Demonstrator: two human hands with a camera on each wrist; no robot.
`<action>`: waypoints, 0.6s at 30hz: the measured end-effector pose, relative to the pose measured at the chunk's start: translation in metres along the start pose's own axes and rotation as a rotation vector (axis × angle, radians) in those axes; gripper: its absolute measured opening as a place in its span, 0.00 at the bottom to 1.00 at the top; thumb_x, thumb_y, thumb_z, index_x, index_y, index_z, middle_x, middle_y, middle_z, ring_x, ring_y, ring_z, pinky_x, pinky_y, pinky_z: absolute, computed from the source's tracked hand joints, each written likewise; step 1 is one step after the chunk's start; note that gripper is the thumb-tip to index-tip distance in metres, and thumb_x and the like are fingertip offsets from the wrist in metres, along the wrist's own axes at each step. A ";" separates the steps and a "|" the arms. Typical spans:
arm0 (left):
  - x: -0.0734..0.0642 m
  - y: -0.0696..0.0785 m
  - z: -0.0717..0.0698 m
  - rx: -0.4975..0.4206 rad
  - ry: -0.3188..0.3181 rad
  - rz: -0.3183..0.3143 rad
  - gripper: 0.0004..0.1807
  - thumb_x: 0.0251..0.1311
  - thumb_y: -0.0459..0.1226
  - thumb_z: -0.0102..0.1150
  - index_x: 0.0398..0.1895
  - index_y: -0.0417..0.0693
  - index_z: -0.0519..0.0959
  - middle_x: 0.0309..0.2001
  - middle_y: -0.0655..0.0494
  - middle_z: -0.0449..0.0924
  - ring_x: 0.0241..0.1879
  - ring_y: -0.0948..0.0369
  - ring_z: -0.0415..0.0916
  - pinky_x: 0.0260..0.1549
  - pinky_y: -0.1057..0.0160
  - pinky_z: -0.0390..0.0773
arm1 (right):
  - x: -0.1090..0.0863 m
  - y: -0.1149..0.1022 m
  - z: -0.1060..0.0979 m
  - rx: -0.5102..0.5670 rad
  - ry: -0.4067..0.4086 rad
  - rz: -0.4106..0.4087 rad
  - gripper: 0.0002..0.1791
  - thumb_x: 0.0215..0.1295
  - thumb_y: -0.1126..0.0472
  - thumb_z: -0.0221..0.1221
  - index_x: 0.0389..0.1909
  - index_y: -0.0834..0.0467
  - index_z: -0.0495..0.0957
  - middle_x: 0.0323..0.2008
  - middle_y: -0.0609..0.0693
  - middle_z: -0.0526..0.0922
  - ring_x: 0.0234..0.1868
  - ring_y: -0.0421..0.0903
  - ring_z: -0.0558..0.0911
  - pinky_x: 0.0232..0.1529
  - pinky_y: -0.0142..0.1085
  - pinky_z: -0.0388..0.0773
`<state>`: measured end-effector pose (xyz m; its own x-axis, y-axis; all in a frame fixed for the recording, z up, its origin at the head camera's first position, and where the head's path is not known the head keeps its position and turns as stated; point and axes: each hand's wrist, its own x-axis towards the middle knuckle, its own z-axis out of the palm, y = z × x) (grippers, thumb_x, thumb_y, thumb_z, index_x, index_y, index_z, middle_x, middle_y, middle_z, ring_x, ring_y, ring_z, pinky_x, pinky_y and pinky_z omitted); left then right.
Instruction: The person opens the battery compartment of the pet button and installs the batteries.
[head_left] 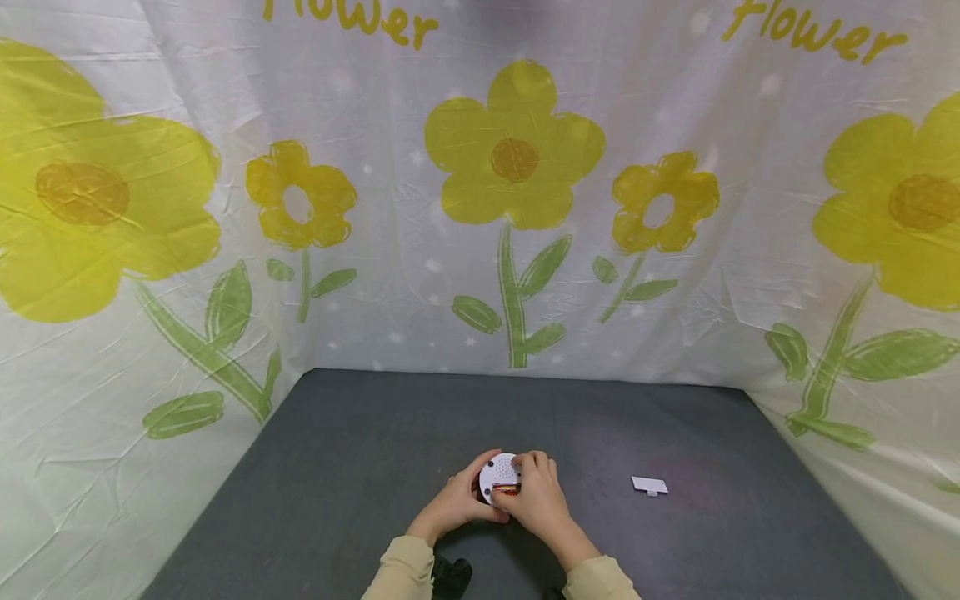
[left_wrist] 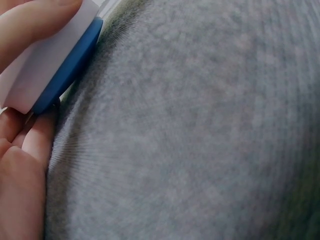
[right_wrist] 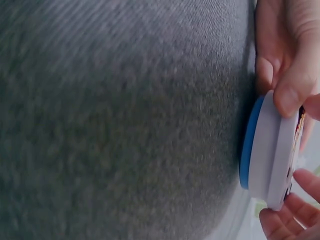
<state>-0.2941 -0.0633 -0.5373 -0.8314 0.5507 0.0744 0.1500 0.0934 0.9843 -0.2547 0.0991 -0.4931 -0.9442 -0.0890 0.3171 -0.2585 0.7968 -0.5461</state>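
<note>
We are holding a round white device [head_left: 504,468] over the grey table [head_left: 360,450], our left hand [head_left: 459,500] gripping its rim, our right hand [head_left: 543,500] its opposite edge; its perforated face is pointing upward, its slot running crosswise.

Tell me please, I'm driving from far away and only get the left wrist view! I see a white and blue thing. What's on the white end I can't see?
Observer: In the head view, the round device has an open slot in its white face, with something reddish-orange inside.

Operator: Ooh! Is anybody touching that face?

Observer: Yes, the right hand has its fingers on it.

Operator: Is anything else lying on the table?

Observer: Yes, a small white piece with a little tab lies on the dark table, off to the person's right.
</note>
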 end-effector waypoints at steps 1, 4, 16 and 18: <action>0.000 0.000 0.000 -0.003 -0.002 0.001 0.53 0.44 0.37 0.73 0.72 0.52 0.51 0.61 0.49 0.64 0.56 0.56 0.68 0.48 0.59 0.71 | 0.000 -0.001 0.000 0.007 -0.001 0.009 0.30 0.41 0.55 0.68 0.45 0.65 0.72 0.44 0.56 0.67 0.45 0.54 0.65 0.41 0.47 0.70; -0.001 0.000 0.000 -0.011 -0.004 0.000 0.53 0.44 0.36 0.73 0.72 0.52 0.51 0.62 0.48 0.64 0.57 0.56 0.67 0.48 0.59 0.71 | 0.000 -0.003 0.002 0.027 0.000 0.036 0.32 0.38 0.58 0.69 0.47 0.66 0.71 0.44 0.56 0.66 0.45 0.54 0.64 0.40 0.46 0.69; 0.000 -0.001 0.000 -0.001 0.006 -0.002 0.54 0.42 0.35 0.74 0.72 0.54 0.52 0.61 0.49 0.65 0.56 0.56 0.67 0.47 0.58 0.72 | 0.004 -0.008 -0.002 0.111 0.014 0.127 0.36 0.34 0.62 0.75 0.48 0.66 0.71 0.47 0.60 0.66 0.45 0.56 0.64 0.41 0.48 0.67; 0.000 -0.001 0.000 0.013 0.008 -0.005 0.54 0.41 0.36 0.74 0.72 0.54 0.52 0.61 0.50 0.65 0.55 0.57 0.68 0.46 0.59 0.72 | 0.005 -0.009 -0.002 0.122 0.020 0.150 0.36 0.33 0.63 0.76 0.47 0.66 0.71 0.48 0.61 0.66 0.45 0.57 0.64 0.41 0.49 0.67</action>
<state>-0.2942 -0.0633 -0.5383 -0.8361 0.5440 0.0710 0.1531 0.1072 0.9824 -0.2568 0.0924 -0.4853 -0.9701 0.0377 0.2396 -0.1395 0.7215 -0.6782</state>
